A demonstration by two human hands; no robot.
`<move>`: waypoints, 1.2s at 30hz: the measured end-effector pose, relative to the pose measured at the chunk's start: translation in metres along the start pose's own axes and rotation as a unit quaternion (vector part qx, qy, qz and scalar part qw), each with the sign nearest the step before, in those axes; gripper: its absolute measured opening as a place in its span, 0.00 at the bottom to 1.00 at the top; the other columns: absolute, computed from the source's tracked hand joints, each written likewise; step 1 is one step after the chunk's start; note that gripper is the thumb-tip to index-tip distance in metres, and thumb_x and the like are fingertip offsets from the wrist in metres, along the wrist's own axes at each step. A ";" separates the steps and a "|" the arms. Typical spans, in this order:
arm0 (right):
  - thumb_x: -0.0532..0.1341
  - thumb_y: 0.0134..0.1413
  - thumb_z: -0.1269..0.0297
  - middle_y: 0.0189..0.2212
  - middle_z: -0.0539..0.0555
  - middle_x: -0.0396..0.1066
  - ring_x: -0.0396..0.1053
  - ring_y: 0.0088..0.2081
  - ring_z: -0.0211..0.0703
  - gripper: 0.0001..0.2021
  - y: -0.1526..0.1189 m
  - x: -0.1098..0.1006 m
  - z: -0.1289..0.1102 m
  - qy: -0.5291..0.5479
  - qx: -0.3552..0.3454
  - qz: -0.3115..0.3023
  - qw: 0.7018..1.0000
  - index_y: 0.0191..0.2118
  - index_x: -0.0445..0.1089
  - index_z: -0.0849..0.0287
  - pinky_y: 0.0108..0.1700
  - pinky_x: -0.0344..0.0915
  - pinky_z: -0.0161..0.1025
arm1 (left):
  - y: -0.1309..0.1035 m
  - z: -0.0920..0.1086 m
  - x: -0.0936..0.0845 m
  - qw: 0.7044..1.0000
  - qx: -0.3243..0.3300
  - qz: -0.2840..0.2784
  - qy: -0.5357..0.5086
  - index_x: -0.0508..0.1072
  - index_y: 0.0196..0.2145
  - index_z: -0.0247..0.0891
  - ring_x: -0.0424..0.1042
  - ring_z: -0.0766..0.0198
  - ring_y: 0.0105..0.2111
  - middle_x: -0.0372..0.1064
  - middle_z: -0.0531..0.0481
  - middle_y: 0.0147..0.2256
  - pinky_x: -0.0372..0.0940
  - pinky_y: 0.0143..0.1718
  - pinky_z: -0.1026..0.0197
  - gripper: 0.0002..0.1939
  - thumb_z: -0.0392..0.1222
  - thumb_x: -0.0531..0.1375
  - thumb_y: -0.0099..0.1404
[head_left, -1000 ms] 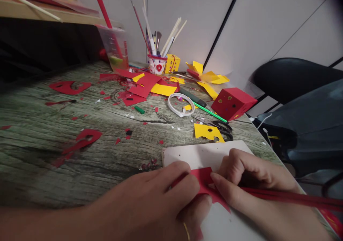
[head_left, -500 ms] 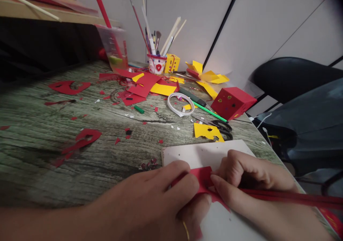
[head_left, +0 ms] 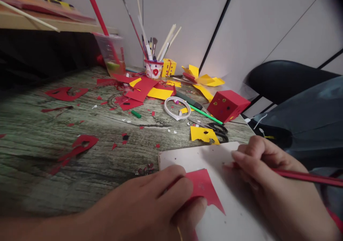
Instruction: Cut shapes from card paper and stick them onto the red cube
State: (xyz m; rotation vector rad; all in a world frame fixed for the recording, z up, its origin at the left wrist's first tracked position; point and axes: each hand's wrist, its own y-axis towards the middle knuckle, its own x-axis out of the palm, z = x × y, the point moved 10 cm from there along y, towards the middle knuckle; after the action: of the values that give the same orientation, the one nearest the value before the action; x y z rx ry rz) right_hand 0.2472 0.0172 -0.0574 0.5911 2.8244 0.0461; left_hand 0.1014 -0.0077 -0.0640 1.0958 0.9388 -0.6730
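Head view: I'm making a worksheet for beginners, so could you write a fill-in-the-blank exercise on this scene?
1. The left hand holds a cut red paper piece over a flat board coloured ____.
2. The slim red stick-like tool is in the ____ hand.
3. Of the yellow dotted cube and the red dotted cube, the one nearer the hands is ____.
4. The holed paper scrap beside the black-handled scissors is coloured ____.
Missing words: white; right; red; yellow.
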 end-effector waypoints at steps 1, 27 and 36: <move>0.63 0.41 0.64 0.11 0.42 0.53 0.49 0.15 0.30 0.16 0.002 -0.006 0.003 0.032 0.013 0.022 0.999 0.15 0.54 0.58 0.19 0.56 0.27 | -0.001 0.001 -0.001 1.000 0.005 0.017 0.003 0.67 0.38 0.40 0.64 0.59 0.37 0.66 0.50 0.33 0.64 0.28 0.63 0.13 0.35 0.44 0.62; 0.56 0.50 0.71 0.38 0.52 0.64 0.63 0.39 0.43 0.13 0.019 -0.046 -0.030 -0.058 -0.211 0.047 0.975 0.43 0.61 0.52 0.36 0.62 0.39 | 0.004 -0.030 -0.004 0.958 -0.143 -0.088 -0.231 0.64 0.35 0.40 0.61 0.61 0.44 0.58 0.50 0.46 0.60 0.44 0.62 0.10 0.35 0.58 0.53; 0.56 0.51 0.73 0.39 0.52 0.63 0.62 0.41 0.43 0.13 0.006 -0.065 -0.048 -0.003 -0.263 0.130 0.956 0.41 0.61 0.51 0.37 0.61 0.39 | 0.001 -0.037 0.004 0.939 -0.199 -0.111 -0.258 0.57 0.46 0.46 0.55 0.58 0.49 0.54 0.51 0.50 0.55 0.48 0.56 0.24 0.32 0.58 0.52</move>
State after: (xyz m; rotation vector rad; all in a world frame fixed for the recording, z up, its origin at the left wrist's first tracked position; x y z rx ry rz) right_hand 0.2951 -0.0024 0.0051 0.8120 2.5409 0.8099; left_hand 0.0930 0.0274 -0.0729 0.4202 0.6995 -0.8570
